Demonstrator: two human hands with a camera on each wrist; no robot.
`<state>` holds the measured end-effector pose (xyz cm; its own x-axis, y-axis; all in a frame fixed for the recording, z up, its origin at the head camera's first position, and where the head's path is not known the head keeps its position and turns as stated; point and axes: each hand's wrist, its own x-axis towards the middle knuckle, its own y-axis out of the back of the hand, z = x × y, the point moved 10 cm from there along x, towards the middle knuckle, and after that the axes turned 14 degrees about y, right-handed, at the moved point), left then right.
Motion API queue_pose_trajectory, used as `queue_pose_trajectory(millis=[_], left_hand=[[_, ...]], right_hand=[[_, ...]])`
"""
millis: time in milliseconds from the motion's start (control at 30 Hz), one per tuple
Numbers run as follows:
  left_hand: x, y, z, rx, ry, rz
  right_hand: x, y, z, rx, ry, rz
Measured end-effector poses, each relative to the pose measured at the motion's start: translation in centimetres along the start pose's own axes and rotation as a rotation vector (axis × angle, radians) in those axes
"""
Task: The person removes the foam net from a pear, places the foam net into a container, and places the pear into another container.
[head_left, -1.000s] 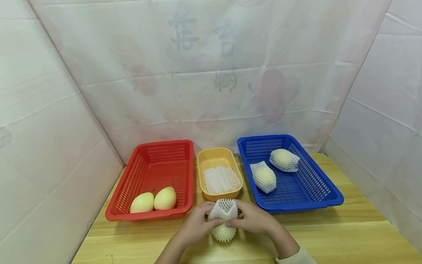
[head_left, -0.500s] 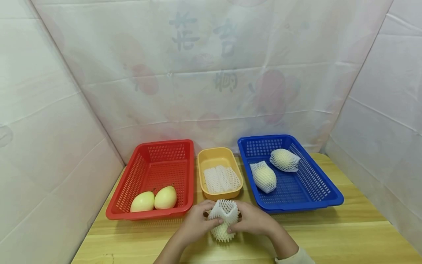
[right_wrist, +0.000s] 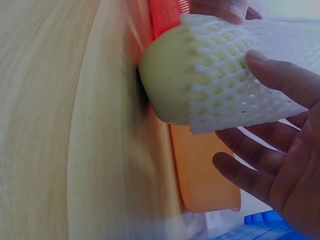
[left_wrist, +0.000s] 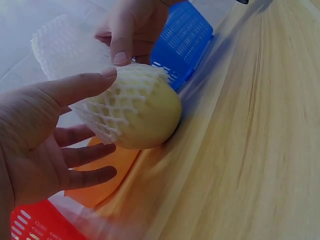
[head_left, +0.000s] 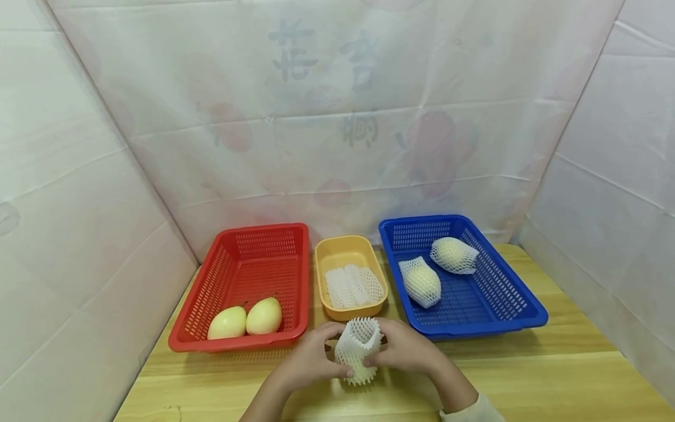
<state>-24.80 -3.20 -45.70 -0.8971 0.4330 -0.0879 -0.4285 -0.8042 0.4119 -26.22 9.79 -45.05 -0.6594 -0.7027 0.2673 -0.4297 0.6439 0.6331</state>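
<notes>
In the head view a pear in a white foam net (head_left: 352, 350) stands upright at the table's front, the net's mouth upward. The wrist views show the pear's (left_wrist: 159, 117) smooth yellow bottom bare below the net's edge, resting on or close to the wood. My left hand (head_left: 313, 360) holds the net from the left, thumb on its front low down. From the right, my right hand (head_left: 406, 349) holds it with the thumb in front and fingers behind. In the left wrist view, several left fingers stand apart from the net.
A red basket (head_left: 181, 310) at left holds two bare pears (head_left: 265, 316). Behind the hands, a yellow tub (head_left: 343, 246) contains several folded foam nets (head_left: 355, 286). The blue basket (head_left: 506, 293) at right has two netted pears (head_left: 422, 284). Cloth walls (head_left: 337, 164) enclose the table (head_left: 527, 381).
My left thumb has slid down the net's front, and the left hand has shifted slightly lower. The net's mouth looks rounder and more open. Baskets and tub have stayed put.
</notes>
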Motion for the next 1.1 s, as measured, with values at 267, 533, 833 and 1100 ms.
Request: queue_pose_trajectory(millis=[267, 533, 833, 1100], left_hand=[[0.1, 0.3, -0.1, 0.011, 0.001, 0.032], [0.0, 0.7, 0.5, 0.054, -0.05, 0.087], [-0.3, 1.2, 1.1, 0.073, -0.066, 0.154], [-0.6, 1.3, 1.9, 0.015, -0.085, 0.203]], right_hand=[[-0.1, 0.2, -0.1, 0.054, -0.017, 0.021], [0.0, 0.4, -0.4, 0.056, 0.004, 0.046], [0.1, 0.9, -1.0, 0.014, 0.051, 0.072], [0.2, 1.3, -1.6, -0.018, 0.093, 0.093]])
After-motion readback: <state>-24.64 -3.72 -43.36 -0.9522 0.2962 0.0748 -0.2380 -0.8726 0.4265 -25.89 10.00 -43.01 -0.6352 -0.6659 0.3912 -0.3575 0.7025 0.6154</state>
